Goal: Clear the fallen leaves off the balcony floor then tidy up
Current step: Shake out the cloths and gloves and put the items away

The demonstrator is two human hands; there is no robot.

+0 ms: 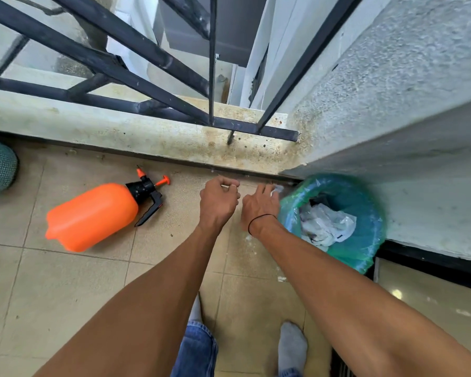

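I see no whole leaves on the tiled floor (65,281), only pale scraps by the green-lined bin (365,240); my right hand (260,206) pinches one whitish bit at its rim — best released well inside. My left hand (219,201) hangs curled, apparently empty; the orange spray bottle (93,216) lies clear to the left.

Both bare arms reach forward and down, close together. The left hand (219,201) has its fingers curled in. The right hand (260,205), a thin black band at its wrist, points its fingers forward.
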